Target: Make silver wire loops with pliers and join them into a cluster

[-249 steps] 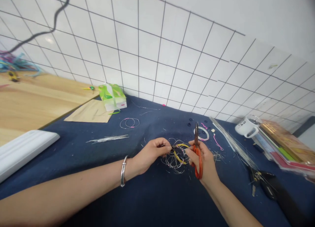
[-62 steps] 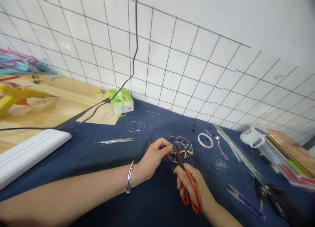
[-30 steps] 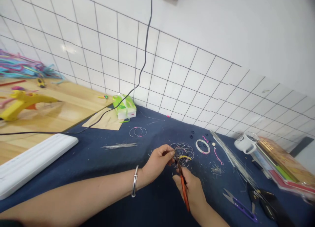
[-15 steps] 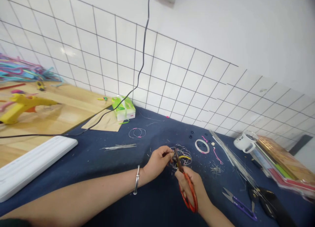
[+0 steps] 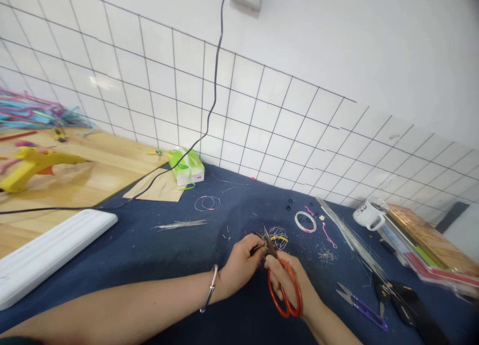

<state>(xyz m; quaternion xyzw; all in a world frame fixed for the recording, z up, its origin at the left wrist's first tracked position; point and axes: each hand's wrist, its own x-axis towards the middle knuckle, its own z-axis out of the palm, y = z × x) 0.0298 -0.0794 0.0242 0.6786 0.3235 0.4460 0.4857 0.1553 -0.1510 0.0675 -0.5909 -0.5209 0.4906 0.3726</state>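
Observation:
My right hand (image 5: 286,277) grips red-handled scissors (image 5: 293,285), their blades parted and pointing up beside the fingertips of my left hand. My left hand (image 5: 244,259) is closed in a pinch on thin wire, most of it hidden behind the fingers. Just beyond the blades is a rounded tangle of thin silvery wire (image 5: 280,232) with a yellow piece in it. Whether the pinched wire belongs to this tangle I cannot tell. Short wire clippings (image 5: 328,256) lie in a small heap to the right.
On the blue cloth are a white tape roll (image 5: 305,222), wire rings (image 5: 207,202), straight wires (image 5: 181,224), purple snips (image 5: 364,307) and a long wire bundle (image 5: 346,235). A mug (image 5: 368,214) stands right; a white power strip (image 5: 56,255) and yellow glue gun (image 5: 41,163) lie left.
The scissor blades have opened wider. My left hand has shifted slightly down and tilted, with its fingers more curled. The whole view has moved a little.

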